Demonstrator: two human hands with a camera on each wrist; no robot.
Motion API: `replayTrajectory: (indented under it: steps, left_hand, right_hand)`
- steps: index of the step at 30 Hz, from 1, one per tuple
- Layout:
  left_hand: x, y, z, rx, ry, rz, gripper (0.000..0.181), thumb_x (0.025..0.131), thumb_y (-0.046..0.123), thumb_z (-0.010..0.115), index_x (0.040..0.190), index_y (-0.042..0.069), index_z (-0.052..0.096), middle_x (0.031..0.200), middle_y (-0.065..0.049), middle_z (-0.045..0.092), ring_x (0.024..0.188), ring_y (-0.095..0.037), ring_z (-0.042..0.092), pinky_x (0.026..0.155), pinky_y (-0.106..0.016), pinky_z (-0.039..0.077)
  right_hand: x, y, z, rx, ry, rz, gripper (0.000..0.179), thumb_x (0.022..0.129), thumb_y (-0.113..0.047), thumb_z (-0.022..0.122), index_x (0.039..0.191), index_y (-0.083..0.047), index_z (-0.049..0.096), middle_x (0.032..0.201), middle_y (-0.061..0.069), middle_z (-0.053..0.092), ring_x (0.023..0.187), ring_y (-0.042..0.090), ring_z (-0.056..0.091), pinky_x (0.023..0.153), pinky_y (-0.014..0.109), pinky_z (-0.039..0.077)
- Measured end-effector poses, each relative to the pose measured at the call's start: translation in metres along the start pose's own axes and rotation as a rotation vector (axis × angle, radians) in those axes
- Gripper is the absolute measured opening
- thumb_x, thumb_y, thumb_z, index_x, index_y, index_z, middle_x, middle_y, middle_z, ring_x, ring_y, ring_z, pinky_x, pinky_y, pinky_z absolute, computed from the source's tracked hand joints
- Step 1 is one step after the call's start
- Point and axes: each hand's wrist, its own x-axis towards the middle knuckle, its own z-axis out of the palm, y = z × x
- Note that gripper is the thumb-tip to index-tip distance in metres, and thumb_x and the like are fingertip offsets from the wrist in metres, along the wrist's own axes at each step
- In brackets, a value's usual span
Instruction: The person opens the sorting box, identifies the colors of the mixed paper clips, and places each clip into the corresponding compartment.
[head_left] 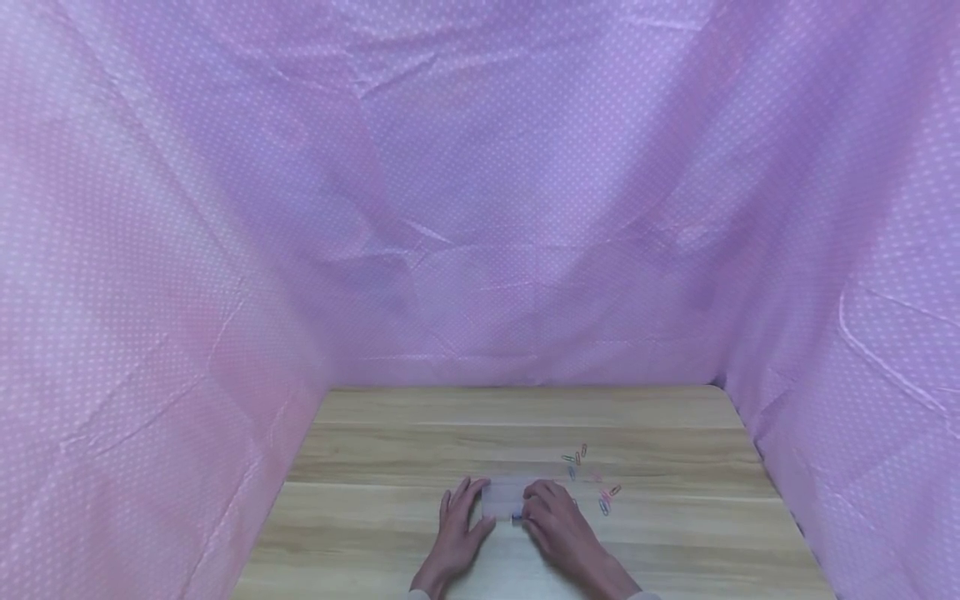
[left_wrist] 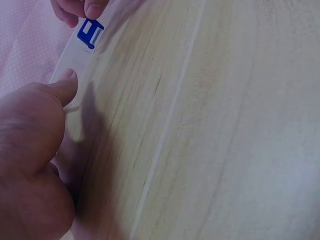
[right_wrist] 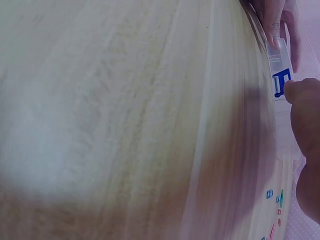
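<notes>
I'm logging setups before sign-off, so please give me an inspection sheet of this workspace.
Surface: wood-grain table with pale streaks.
Job's things: translucent plastic box on the table, with a blue latch on its near side; contents cannot be made out.
Clutter: loose paper clips in several colours, scattered to the right of the box.
Hands: left hand holds the box's left end; right hand is at the right end, its thumb at the latch.
Cables: nothing seen.
Surroundings: pink-purple dotted cloth, creased, behind the table and at both sides.

Two hands [head_left: 456, 527] [head_left: 558, 523], one box [head_left: 502, 498], one latch [left_wrist: 90, 34], at least seven paper clips [head_left: 604, 507].
</notes>
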Motion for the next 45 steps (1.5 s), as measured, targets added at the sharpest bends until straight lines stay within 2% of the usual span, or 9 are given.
replayTrajectory:
  steps: [6, 9, 13, 20, 22, 27, 32, 39, 45]
  left_hand:
    - [0.001, -0.001, 0.002, 0.063, 0.034, 0.058, 0.06, 0.099, 0.027, 0.067, 0.155, 0.026, 0.044, 0.163, -0.007, 0.046, 0.161, -0.041, 0.02, 0.13, -0.066, -0.008]
    - [0.001, -0.002, 0.003, 0.084, 0.051, 0.08, 0.06, 0.098, 0.025, 0.068, 0.154, 0.023, 0.046, 0.162, -0.008, 0.048, 0.16, -0.042, 0.023, 0.128, -0.064, -0.006]
    - [0.001, -0.002, 0.004, 0.112, 0.064, 0.087, 0.06, 0.098, 0.025, 0.069, 0.153, 0.024, 0.046, 0.161, -0.007, 0.049, 0.159, -0.04, 0.024, 0.129, -0.063, -0.005]
    - [0.001, -0.004, 0.005, 0.151, 0.083, 0.102, 0.059, 0.097, 0.025, 0.069, 0.152, 0.026, 0.047, 0.159, -0.005, 0.052, 0.159, -0.039, 0.027, 0.129, -0.062, -0.003]
    - [0.0, -0.003, 0.006, 0.148, 0.092, 0.113, 0.059, 0.097, 0.023, 0.069, 0.152, 0.025, 0.047, 0.159, -0.005, 0.052, 0.159, -0.039, 0.027, 0.131, -0.054, -0.006]
    - [-0.002, -0.002, 0.006, 0.138, 0.123, 0.159, 0.059, 0.096, 0.019, 0.07, 0.151, 0.021, 0.049, 0.156, -0.008, 0.054, 0.156, -0.044, 0.031, 0.129, -0.051, -0.004]
    - [-0.003, 0.0, 0.005, 0.122, 0.106, 0.142, 0.062, 0.094, 0.023, 0.073, 0.151, 0.023, 0.049, 0.158, -0.007, 0.053, 0.157, -0.043, 0.028, 0.127, -0.058, -0.003]
    - [-0.003, -0.002, 0.008, 0.134, 0.131, 0.15, 0.061, 0.093, 0.027, 0.075, 0.149, 0.023, 0.052, 0.155, -0.005, 0.056, 0.156, -0.041, 0.032, 0.126, -0.059, 0.0]
    - [-0.002, -0.002, 0.01, 0.159, 0.146, 0.146, 0.059, 0.093, 0.028, 0.074, 0.148, 0.023, 0.052, 0.153, -0.005, 0.058, 0.156, -0.039, 0.034, 0.128, -0.059, 0.001]
  right_hand:
    - [-0.002, -0.003, -0.005, 0.015, -0.022, 0.054, 0.017, 0.081, -0.017, 0.084, 0.093, -0.021, 0.073, 0.112, 0.0, 0.071, 0.117, 0.022, 0.063, 0.108, 0.043, 0.049]
    - [-0.004, -0.003, -0.009, 0.001, -0.031, 0.083, 0.022, 0.082, -0.019, 0.084, 0.101, -0.019, 0.074, 0.116, 0.001, 0.071, 0.119, 0.023, 0.063, 0.109, 0.042, 0.048]
    - [-0.008, 0.001, -0.013, -0.035, -0.043, 0.119, 0.034, 0.083, -0.024, 0.082, 0.114, -0.014, 0.072, 0.123, 0.005, 0.071, 0.123, 0.028, 0.063, 0.112, 0.048, 0.047]
    - [-0.013, 0.011, -0.022, -0.109, -0.206, 0.216, 0.06, 0.09, -0.042, 0.075, 0.141, -0.014, 0.06, 0.147, 0.011, 0.061, 0.14, 0.032, 0.054, 0.122, 0.059, 0.04]
    - [-0.014, 0.014, -0.024, -0.109, -0.224, 0.232, 0.064, 0.091, -0.044, 0.073, 0.145, -0.014, 0.057, 0.151, 0.011, 0.058, 0.143, 0.035, 0.052, 0.123, 0.06, 0.039]
    - [-0.017, 0.019, -0.024, -0.139, -0.186, 0.217, 0.064, 0.088, -0.044, 0.076, 0.142, -0.013, 0.06, 0.149, 0.011, 0.06, 0.141, 0.037, 0.053, 0.119, 0.061, 0.043]
    - [-0.018, 0.02, -0.026, -0.152, -0.16, 0.219, 0.058, 0.088, -0.04, 0.078, 0.137, -0.013, 0.065, 0.147, 0.009, 0.062, 0.14, 0.034, 0.055, 0.116, 0.059, 0.043]
    - [-0.017, 0.021, -0.028, -0.112, -0.208, 0.253, 0.056, 0.092, -0.041, 0.075, 0.14, -0.014, 0.063, 0.149, 0.008, 0.061, 0.142, 0.034, 0.053, 0.121, 0.06, 0.039]
    - [-0.014, 0.021, -0.033, -0.058, -0.255, 0.292, 0.055, 0.095, -0.04, 0.073, 0.143, -0.016, 0.061, 0.152, 0.008, 0.058, 0.144, 0.037, 0.05, 0.122, 0.065, 0.037]
